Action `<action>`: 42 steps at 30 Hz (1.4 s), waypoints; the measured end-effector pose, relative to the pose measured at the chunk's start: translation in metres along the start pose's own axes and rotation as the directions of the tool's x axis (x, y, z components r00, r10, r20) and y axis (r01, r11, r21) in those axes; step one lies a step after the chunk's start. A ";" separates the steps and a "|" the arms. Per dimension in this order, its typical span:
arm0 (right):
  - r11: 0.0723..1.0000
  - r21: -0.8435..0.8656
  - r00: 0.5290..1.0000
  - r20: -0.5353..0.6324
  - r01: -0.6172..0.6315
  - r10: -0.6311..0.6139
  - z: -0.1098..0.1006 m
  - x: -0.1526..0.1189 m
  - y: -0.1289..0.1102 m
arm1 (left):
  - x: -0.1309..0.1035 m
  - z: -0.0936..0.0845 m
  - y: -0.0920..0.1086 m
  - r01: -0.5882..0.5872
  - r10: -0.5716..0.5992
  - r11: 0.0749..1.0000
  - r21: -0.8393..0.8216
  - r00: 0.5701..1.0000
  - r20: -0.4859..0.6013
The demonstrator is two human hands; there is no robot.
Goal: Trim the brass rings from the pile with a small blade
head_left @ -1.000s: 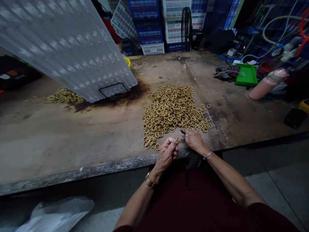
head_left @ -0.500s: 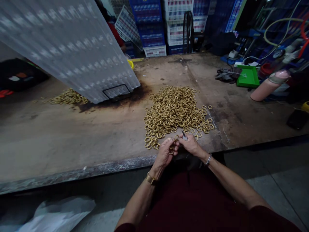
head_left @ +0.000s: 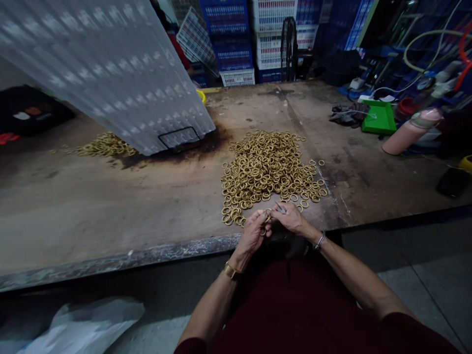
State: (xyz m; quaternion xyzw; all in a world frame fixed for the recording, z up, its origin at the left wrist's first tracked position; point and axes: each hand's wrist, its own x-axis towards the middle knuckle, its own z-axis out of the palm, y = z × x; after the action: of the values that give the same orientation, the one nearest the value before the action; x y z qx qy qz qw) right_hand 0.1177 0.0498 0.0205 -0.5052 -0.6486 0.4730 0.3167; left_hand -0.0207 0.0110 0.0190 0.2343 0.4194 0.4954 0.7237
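At the table's front edge my left hand (head_left: 253,232) is closed on brass rings (head_left: 268,218), one between the fingertips and another lower at the fingers. My right hand (head_left: 293,217) is closed around a small pointed blade tool (head_left: 280,208), its tip sticking out up and left. The fingertips of both hands meet at the upper ring. Just beyond them lies a large heap of brass rings (head_left: 267,164), with loose rings along its edges. A watch is on my left wrist and a bracelet on my right.
A tall grey ribbed stack (head_left: 121,69) stands left on the wooden table (head_left: 110,206), beside a smaller ring pile (head_left: 105,146). A green tray (head_left: 379,118), dark gloves and a pink bottle (head_left: 411,132) are at right. Crates (head_left: 232,49) stand behind.
The blade tool in my right hand has tilted flatter, and the ring between my fingertips has shifted slightly. Both hands stay at nearly the same place.
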 end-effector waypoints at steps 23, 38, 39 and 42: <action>0.917 0.321 0.971 0.086 -0.238 0.222 0.009 -0.005 0.003 | 0.004 -0.002 -0.017 -0.247 0.261 0.950 0.191 0.964 -0.050; 0.983 -0.182 0.987 -0.161 -0.037 0.007 -0.009 0.000 0.019 | 0.003 -0.007 -0.005 0.015 -0.010 0.981 -0.192 1.000 0.028; 0.956 -0.292 0.974 -0.223 -0.031 -0.037 -0.018 0.002 0.021 | 0.003 -0.009 -0.003 0.039 -0.033 0.977 -0.208 0.999 0.032; 0.840 -0.542 0.937 -0.313 -0.040 -0.157 -0.045 0.006 0.028 | 0.002 -0.014 0.001 0.088 -0.081 0.963 -0.254 0.996 0.036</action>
State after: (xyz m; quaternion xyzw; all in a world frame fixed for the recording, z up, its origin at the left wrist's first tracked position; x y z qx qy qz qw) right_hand 0.1664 0.0695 0.0096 -0.6283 -0.7048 0.1650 0.2849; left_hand -0.0329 0.0117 0.0112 0.1273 0.3525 0.5109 0.7736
